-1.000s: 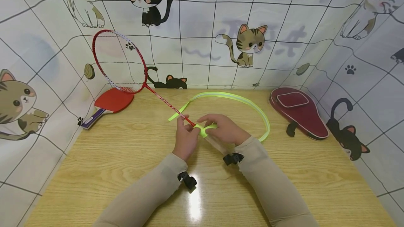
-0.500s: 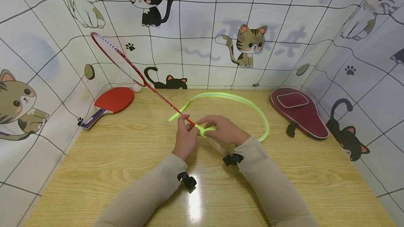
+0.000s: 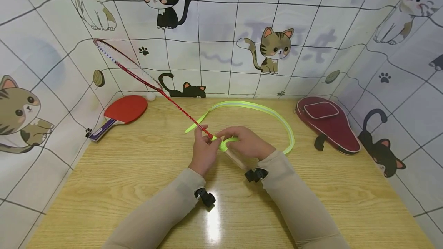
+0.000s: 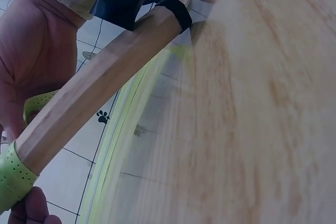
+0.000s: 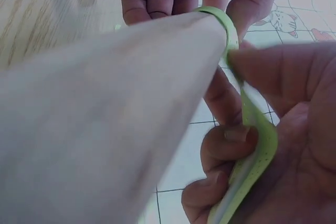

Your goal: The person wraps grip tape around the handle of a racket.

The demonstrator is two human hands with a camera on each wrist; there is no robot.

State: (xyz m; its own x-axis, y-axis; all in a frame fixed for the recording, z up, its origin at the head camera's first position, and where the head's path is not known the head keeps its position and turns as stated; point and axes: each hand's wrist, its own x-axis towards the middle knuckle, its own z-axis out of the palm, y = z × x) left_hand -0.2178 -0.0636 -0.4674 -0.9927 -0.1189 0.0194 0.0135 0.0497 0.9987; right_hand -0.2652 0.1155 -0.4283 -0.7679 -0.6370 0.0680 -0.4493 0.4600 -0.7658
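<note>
A red badminton racket (image 3: pixel 180 110) slants up to the left, its head nearly edge-on in the head view. My left hand (image 3: pixel 203 152) grips it at the top of the handle, where neon yellow-green grip tape (image 5: pixel 229 30) goes round the wood. Below the tape the wooden handle (image 4: pixel 100 85) is bare down to a black end band. With my right hand (image 3: pixel 247 141) I hold the tape's free length, thumb close to the wrap and fingers curled round the strip in the right wrist view. The rest of the tape (image 3: pixel 256 107) arcs behind the hands across the table.
At the left back lies a red table tennis paddle (image 3: pixel 126 109) with a small white ball (image 3: pixel 150 96) beside it. A dark red paddle case (image 3: pixel 327 124) lies on the right. Cat-print walls (image 3: pixel 221 60) enclose the wooden table (image 3: pixel 145 191) at the back and sides.
The racket has turned about its shaft, its head going from a wide oval to edge-on and slightly past. Both hands stay nearly in place, and the tape's loop has drawn in slightly at the right.
</note>
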